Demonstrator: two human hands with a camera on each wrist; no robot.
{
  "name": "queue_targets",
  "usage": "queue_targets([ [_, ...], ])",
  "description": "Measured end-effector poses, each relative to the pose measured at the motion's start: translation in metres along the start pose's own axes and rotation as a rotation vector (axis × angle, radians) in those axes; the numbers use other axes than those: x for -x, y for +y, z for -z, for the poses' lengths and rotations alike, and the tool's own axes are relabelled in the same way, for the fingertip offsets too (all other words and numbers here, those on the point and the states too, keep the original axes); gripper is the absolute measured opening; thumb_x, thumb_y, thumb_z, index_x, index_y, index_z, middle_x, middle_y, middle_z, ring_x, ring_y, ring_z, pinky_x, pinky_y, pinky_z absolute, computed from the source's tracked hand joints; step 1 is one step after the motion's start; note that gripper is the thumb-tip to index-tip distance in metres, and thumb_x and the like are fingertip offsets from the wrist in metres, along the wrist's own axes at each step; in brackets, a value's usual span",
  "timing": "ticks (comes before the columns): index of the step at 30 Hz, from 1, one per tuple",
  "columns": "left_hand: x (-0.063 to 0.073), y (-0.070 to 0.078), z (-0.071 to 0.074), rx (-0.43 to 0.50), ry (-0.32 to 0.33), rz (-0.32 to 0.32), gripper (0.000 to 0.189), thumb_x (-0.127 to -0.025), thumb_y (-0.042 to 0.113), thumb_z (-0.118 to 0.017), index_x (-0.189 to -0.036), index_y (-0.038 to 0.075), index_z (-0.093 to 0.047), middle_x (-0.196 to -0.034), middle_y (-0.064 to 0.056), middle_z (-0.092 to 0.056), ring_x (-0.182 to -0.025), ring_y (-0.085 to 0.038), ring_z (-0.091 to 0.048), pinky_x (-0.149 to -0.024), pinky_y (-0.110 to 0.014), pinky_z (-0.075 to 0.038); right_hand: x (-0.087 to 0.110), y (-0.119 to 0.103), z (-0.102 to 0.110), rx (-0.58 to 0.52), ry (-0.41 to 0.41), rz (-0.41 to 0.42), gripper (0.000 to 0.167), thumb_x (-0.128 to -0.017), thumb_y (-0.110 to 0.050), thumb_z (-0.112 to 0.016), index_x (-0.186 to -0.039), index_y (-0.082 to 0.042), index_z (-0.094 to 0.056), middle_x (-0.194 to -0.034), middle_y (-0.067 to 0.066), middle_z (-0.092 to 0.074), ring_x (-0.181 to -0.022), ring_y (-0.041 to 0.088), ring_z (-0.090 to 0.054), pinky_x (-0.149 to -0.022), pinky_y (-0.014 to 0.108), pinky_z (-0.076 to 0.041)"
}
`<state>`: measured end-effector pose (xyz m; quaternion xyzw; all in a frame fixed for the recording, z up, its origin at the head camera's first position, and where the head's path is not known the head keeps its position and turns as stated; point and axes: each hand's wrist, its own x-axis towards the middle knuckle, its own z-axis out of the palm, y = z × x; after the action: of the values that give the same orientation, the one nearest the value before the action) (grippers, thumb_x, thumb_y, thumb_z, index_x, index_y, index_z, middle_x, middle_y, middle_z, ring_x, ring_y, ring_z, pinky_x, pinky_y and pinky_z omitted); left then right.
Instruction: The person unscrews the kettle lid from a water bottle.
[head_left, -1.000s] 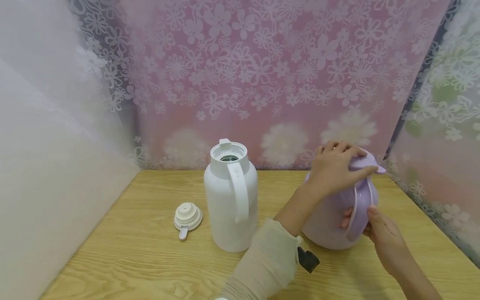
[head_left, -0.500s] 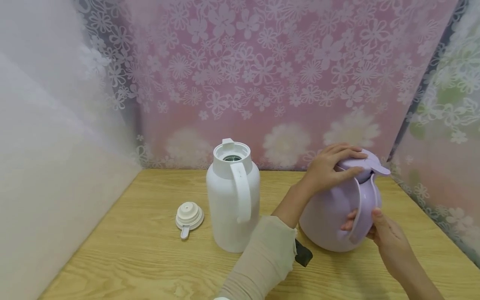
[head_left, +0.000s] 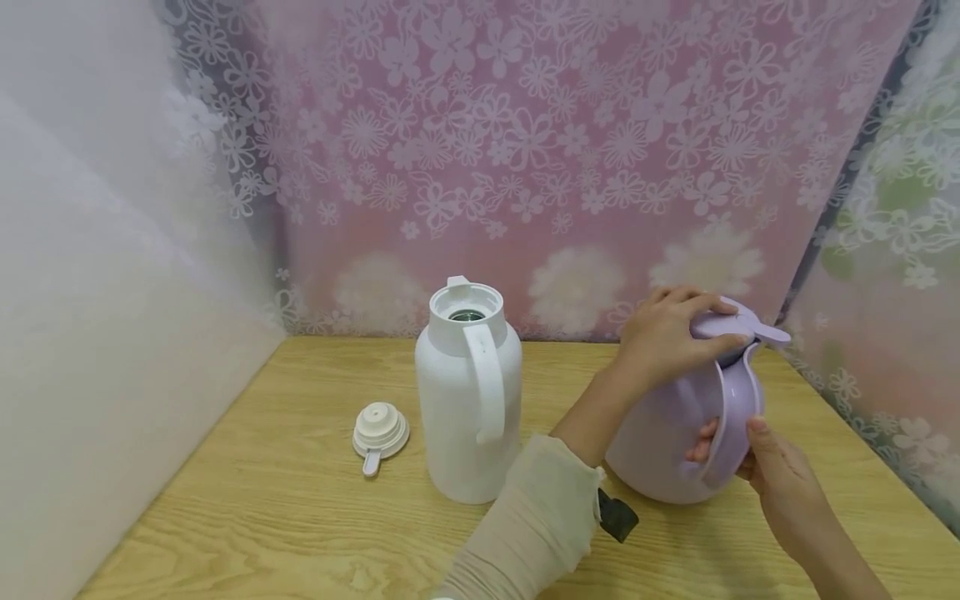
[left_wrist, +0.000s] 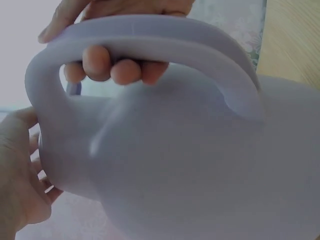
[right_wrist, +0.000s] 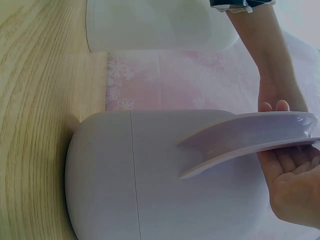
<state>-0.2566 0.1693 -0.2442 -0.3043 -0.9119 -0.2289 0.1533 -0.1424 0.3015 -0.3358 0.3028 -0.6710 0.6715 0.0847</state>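
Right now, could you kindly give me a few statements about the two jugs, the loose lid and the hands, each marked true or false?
1. The left hand is on the purple lid. True.
2. The white jug lies on its side. False: it stands upright.
3. The right hand grips the purple handle. True.
4. In the head view, the purple jug is left of the white jug. False: it is on the right.
5. The cream lid lies on the table. True.
6. The white jug's mouth is covered by a lid. False: its mouth is open.
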Motion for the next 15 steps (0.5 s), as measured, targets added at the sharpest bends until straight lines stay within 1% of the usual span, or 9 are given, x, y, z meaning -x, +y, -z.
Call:
queue_targets([
  [5, 0.001, 0.013, -0.002, -0.097, 0.066, 0.092, 0.041, -0.075, 0.070, -0.053, -0.111, 0.052, -0.055, -0.114, 0.030, -0.045, -0.107, 0.003, -0.038, -0.084, -0.017, -0.033, 0.000, 0.002, 0.001, 0.009, 0.005, -0.008, 0.048, -0.102, -0.009, -0.008, -0.111, 0.007, -0.053, -0.098, 0.009, -0.065, -0.092, 0.016, -0.062, -0.080, 0.020, -0.045],
  [8, 0.001, 0.020, -0.002, -0.169, 0.106, 0.131, 0.042, -0.073, 0.074, -0.051, -0.108, 0.052, -0.056, -0.110, 0.029, -0.046, -0.102, 0.001, -0.039, -0.083, -0.018, -0.033, 0.000, 0.003, 0.000, 0.004, 0.014, -0.012, 0.049, -0.102, -0.010, -0.009, -0.111, 0.006, -0.055, -0.097, 0.009, -0.065, -0.092, 0.016, -0.062, -0.080, 0.020, -0.045],
  [10, 0.001, 0.023, -0.003, -0.209, 0.117, 0.146, 0.043, -0.072, 0.075, -0.050, -0.108, 0.051, -0.055, -0.108, 0.027, -0.047, -0.098, 0.000, -0.039, -0.082, -0.019, -0.033, -0.001, 0.003, 0.000, -0.012, 0.010, -0.017, 0.049, -0.102, -0.010, -0.010, -0.112, 0.004, -0.056, -0.098, 0.009, -0.065, -0.093, 0.016, -0.062, -0.079, 0.020, -0.045],
  [12, 0.000, 0.024, -0.002, -0.236, 0.113, 0.154, 0.045, -0.072, 0.076, -0.048, -0.108, 0.051, -0.054, -0.108, 0.026, -0.046, -0.097, -0.001, -0.039, -0.083, -0.020, -0.032, -0.002, 0.003, -0.001, -0.024, 0.005, -0.019, 0.049, -0.102, -0.011, -0.010, -0.112, 0.002, -0.056, -0.098, 0.008, -0.066, -0.093, 0.015, -0.062, -0.079, 0.021, -0.046],
  [15, 0.000, 0.021, -0.002, -0.235, 0.095, 0.141, 0.046, -0.073, 0.078, -0.044, -0.110, 0.051, -0.053, -0.109, 0.025, -0.045, -0.099, -0.002, -0.038, -0.085, -0.021, -0.031, -0.003, 0.002, -0.002, -0.033, -0.007, -0.019, 0.049, -0.102, -0.011, -0.009, -0.112, 0.003, -0.055, -0.100, 0.007, -0.066, -0.094, 0.015, -0.062, -0.079, 0.021, -0.046],
])
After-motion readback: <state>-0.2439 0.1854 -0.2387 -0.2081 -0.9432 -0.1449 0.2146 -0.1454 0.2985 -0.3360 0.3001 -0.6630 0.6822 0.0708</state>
